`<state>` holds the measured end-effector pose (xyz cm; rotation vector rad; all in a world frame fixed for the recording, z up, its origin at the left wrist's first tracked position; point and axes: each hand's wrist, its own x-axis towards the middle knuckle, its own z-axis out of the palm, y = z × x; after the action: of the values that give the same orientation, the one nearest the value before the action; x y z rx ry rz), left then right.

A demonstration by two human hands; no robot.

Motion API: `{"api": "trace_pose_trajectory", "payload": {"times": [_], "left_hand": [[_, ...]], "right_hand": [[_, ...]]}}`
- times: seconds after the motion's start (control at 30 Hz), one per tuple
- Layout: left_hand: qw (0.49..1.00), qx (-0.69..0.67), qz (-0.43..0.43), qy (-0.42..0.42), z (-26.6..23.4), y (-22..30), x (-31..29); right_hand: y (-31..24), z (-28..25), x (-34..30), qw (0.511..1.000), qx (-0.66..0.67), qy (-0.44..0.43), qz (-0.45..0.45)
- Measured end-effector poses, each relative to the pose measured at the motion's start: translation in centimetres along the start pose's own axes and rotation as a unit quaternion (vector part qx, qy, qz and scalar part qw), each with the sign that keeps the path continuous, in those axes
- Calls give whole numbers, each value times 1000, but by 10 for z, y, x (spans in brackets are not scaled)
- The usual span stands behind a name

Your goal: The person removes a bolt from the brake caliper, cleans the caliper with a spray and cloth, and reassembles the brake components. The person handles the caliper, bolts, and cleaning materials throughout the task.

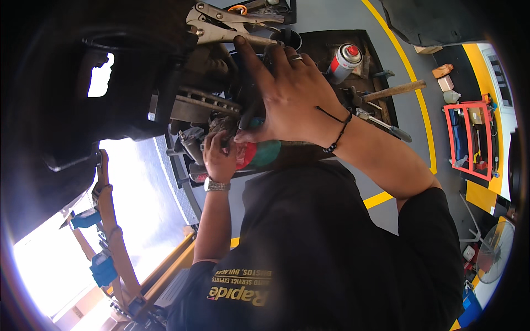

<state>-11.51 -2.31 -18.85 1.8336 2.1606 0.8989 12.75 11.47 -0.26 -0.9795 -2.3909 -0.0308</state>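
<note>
A vented brake disc (207,103) shows its slotted edge under the dark vehicle body. My right hand (298,99) reaches across a dark rounded part (251,98) beside the disc. Its fingers bend over the part's far side and the thumb lies on the near side, while the index finger stretches toward locking pliers (221,35). Below the disc, my left hand (220,157) is closed with curled fingers; what it grips is hidden. A red and green rounded thing (266,153) lies between my hands, partly covered.
On the dark tray (326,41) stand a spray can (345,63) with a red top and a dark cup (290,38). A wooden-handled hammer (395,90) and a ratchet (383,124) lie to the right. Lift arm (113,231) at left; red rack (469,140) at far right.
</note>
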Motion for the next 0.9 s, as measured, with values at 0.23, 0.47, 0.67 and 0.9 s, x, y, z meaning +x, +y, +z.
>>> {"api": "trace_pose_trajectory", "payload": {"times": [0.23,0.47,0.67,0.9], "left_hand": [[952,246,-10,-183,-2,-36,42],[920,239,-71,-302,4,-41,58],[960,206,-26,-186,-7,-31,51],[983,171,-1,-65,-36,-23,32]], "right_hand": [[-8,15,-2,997,60,35,23],[4,8,1,996,90,15,18],[-9,15,-10,996,78,30,33],[-9,25,-12,994,77,72,19]]}}
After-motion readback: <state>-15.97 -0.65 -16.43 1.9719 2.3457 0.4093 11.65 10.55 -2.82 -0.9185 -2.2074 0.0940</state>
